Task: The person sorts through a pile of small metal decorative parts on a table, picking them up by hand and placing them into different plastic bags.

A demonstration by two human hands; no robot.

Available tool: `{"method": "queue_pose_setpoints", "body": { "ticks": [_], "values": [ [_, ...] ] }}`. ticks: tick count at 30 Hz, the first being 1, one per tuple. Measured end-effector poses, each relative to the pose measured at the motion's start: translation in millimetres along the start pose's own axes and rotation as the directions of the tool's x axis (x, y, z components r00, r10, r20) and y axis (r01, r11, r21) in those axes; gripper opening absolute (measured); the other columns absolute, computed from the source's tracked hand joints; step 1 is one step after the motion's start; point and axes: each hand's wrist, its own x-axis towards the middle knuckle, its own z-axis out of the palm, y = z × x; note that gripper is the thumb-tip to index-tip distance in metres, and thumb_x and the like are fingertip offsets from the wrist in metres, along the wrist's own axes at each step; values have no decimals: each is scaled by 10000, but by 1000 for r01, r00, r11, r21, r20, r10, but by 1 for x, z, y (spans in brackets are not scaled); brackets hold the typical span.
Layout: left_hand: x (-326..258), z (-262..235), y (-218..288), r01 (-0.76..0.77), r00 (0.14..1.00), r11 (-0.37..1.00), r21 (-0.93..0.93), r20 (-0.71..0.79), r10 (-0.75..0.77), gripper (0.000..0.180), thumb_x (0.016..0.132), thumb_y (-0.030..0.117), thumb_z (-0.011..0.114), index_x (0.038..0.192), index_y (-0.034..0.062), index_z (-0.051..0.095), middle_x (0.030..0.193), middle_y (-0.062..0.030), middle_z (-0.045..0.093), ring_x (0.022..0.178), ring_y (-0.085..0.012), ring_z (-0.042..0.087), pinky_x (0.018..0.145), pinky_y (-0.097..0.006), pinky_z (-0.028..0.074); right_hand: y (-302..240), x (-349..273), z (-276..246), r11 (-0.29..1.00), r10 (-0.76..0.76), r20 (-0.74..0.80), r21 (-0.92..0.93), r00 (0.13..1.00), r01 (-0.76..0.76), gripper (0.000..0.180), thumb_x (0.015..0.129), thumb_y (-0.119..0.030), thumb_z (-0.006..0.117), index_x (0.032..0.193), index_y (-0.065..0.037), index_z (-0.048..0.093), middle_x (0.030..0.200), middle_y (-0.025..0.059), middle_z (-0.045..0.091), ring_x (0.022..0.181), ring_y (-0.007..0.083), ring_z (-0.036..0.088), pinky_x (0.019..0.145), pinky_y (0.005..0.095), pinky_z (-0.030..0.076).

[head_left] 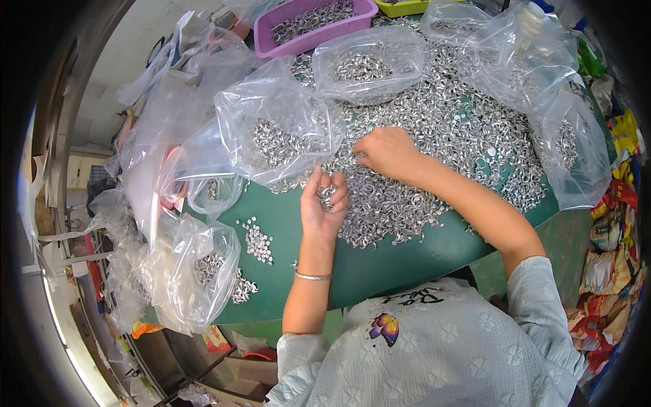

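A wide heap of small silvery curved metal pieces (393,210) spreads over the green tabletop (366,268). My left hand (324,209) is palm up at the heap's near left edge, its fingers curled around a few of these metal pieces. Just to the right and farther off, my right hand (390,152) is bent down over the heap, with thumb and fingertips pinched together. Something small and silvery shows at those fingertips, likely one of the pieces, but its shape is partly hidden. The two hands are apart.
Clear plastic bags (278,129) with metal pieces lie around the heap, one (569,149) on the right. A purple basin (315,34) of pieces stands at the back. Small round silvery pieces (258,243) form a patch at left. Colourful packages (610,237) lie beyond the right edge.
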Motion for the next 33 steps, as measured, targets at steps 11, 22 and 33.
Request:
{"method": "queue_pose_setpoints", "body": {
  "ticks": [11, 22, 33],
  "values": [
    [-15, -1, -14, -34, 997, 950, -311, -74, 11, 157, 923, 164, 495, 994, 25, 506, 772, -29, 463, 560, -65, 384, 392, -169, 291, 23, -13, -20, 92, 90, 138, 985, 986, -146, 159, 829, -184, 570, 776, -34, 577, 753, 49, 594, 638, 123, 535, 454, 254, 413],
    [-20, 2, -26, -124, 964, 737, 664, -96, 248, 244, 930, 221, 496, 905, -9, 576, 594, 30, 386, 452, -48, 325, 381, -185, 235, 7, -43, -11, 913, -45, 21, 407, 999, 32, 152, 769, -166, 643, 895, -86, 668, 763, 85, 659, 710, 204, 626, 640, 359, 482],
    [-30, -8, -27, -130, 957, 732, 669, -108, 269, 277, 936, 235, 485, 919, -25, 581, 588, 32, 386, 437, -41, 328, 366, -180, 230, 10, -40, -4, 1000, -23, -172, 11, 985, 26, 101, 735, -136, 565, 662, -76, 601, 672, 106, 623, 616, 308, 612, 539, 415, 482]
  ]
}}
